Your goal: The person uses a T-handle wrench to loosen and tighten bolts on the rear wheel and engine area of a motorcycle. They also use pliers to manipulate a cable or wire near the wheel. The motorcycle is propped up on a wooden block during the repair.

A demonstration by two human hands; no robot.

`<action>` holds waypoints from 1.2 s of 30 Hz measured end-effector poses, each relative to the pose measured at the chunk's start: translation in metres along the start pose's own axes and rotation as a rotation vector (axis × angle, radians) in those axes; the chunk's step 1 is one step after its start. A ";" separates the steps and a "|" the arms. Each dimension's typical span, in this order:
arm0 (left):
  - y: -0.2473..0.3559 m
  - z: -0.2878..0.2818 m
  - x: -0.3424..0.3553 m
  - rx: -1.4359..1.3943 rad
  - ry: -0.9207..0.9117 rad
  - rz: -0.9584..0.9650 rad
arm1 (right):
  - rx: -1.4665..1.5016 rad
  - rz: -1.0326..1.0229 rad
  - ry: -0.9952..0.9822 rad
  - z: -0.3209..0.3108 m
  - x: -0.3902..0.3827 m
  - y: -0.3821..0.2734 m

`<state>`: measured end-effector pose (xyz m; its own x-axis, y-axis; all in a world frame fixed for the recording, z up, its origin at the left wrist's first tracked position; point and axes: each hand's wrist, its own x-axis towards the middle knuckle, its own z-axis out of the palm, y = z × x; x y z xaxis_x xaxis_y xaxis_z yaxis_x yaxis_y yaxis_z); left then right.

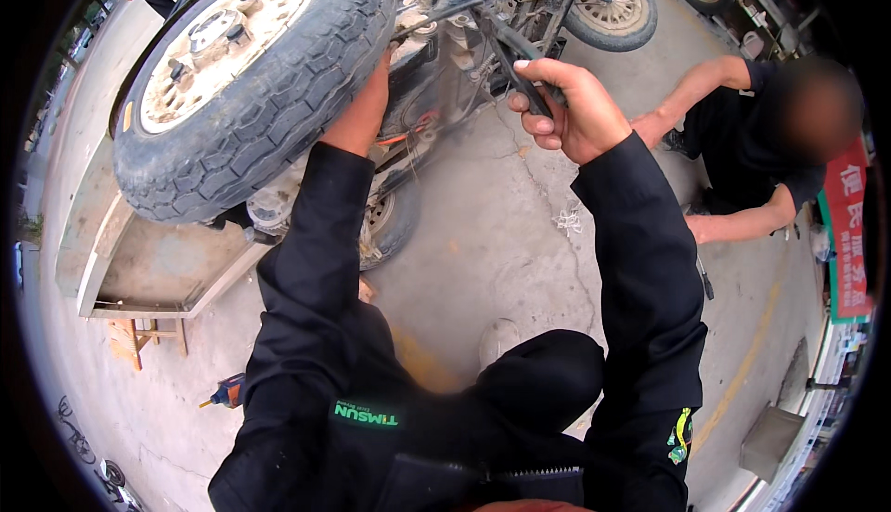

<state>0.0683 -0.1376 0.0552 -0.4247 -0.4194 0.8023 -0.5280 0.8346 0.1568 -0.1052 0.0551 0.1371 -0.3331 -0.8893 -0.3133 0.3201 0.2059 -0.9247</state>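
The person's right hand [580, 108] is curled around a dark bar [526, 90], thumb laid along the top and fingers bent beneath; I can't tell from here whether it is a loose tool or part of the vehicle [464, 43]. The left hand [373, 94] reaches in behind a big tyre [278, 131]; its fingers are hidden, so I cannot tell whether they grip anything.

That tyre fills the space left of the left hand, tilted, with a pale, dusty wheel rim [223, 52] facing up. The vehicle's dark, grimy frame spreads between the two hands and beyond them, and an orange cable [394, 139] shows just beside the left wrist. Past the right hand, farther off, is a spoked wheel [613, 11].

To the right of the right hand, near it, a co-worker [742, 141] in dark clothes crouches with both arms stretched towards the person. A red banner [846, 233] hangs behind. Well below the left hand, towards the left, a power drill [227, 391] lies on the concrete floor [483, 243], near a small wooden stool [148, 336].
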 end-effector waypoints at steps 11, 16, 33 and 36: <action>0.055 0.008 -0.013 0.218 0.157 0.378 | -0.217 0.135 -0.003 -0.070 -0.033 0.154; 0.070 0.016 -0.040 0.221 0.130 0.583 | -0.279 0.304 0.196 -0.101 -0.020 0.322; 0.104 0.014 -0.137 0.148 -0.693 0.730 | -1.003 -0.969 0.113 -0.005 -0.029 0.169; 0.113 0.010 -0.187 -0.813 -1.058 0.065 | -1.027 -0.770 -0.149 0.007 -0.019 0.191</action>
<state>0.0810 0.0320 -0.0829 -0.9896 -0.1353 0.0498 -0.0567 0.6825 0.7287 -0.0314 0.1084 -0.0318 -0.0032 -0.9416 0.3366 -0.7556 -0.2182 -0.6176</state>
